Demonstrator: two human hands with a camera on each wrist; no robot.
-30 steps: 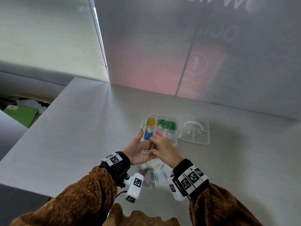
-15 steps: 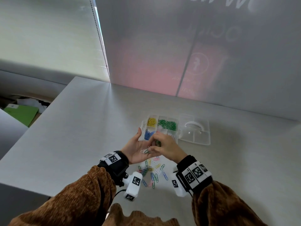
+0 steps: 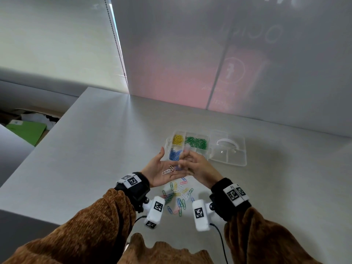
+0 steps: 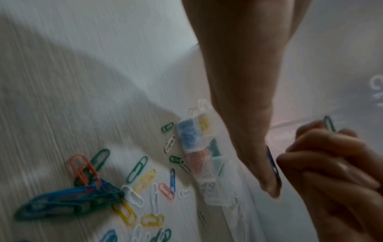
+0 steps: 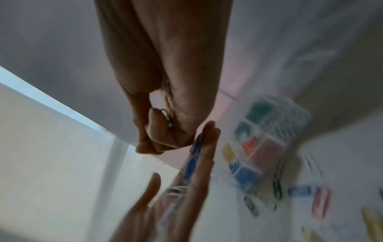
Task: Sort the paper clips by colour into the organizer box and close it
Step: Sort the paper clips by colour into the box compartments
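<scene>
Since a second ago, green paper clip [image 5: 167, 117] lifted from left hand [image 3: 162, 169] by right hand [image 3: 198, 166], pinched in curled fingertips. Left hand flat, palm up, white clips [image 3: 168, 170] and blue clip [image 5: 196, 147] resting on it. Organizer box [image 3: 187, 147] just beyond, lid [image 3: 229, 151] open at right; green compartment far side. Loose clip pile [image 3: 179, 197] unsorted near wrists; nothing seen blocking path.

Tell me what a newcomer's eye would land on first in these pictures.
First, the two hands meeting above the table: the left hand lies palm up with white clips on it, while the right hand pinches a green clip. Next, the open organizer box just beyond them, with yellow, green and blue clips in separate compartments. Then the loose mixed-colour clips scattered on the table under the wrists.
</scene>
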